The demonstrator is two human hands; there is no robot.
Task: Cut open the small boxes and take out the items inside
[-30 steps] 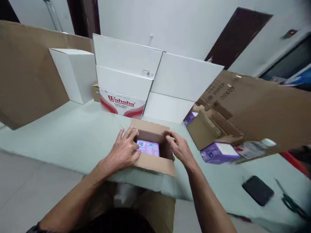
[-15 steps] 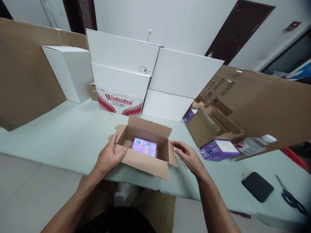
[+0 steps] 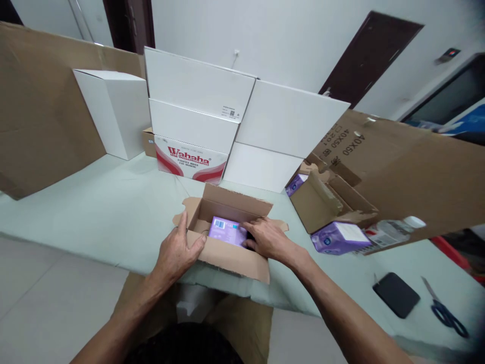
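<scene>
Indoors, reaching with the right grip (image 3: 265, 236) into the right end of an open carton (image 3: 233, 259), touching the top of a purple box (image 3: 225, 232) with bent fingers and dipping the thumb beside its right end; impossible to tell from this angle whether clamped on it or merely resting there. Steadying the carton's near left corner with the left grip (image 3: 175, 255), clamped with the thumb over the near flap and the fingers along the left end. Showing, near the middle of the carton, the purple box with a barcode at upper left, apart from the left end wall. Set on a pale green surface (image 3: 94, 202), near the front edge, with flaps spread outward. Backed by a white box (image 3: 189, 162) lettered "Wahaha" in red and by white panels (image 3: 282, 116) above and beside it. Flanked at left by a tall white box (image 3: 127, 116) before a brown cardboard sheet (image 3: 41, 111). Bordered at right by a second carton (image 3: 316, 199), a purple pack (image 3: 339, 237) and a clear bottle (image 3: 390, 232) with a white cap. Farther right, rounded off by a flat black case (image 3: 396, 294) and dark-handled scissors (image 3: 447, 316).
</scene>
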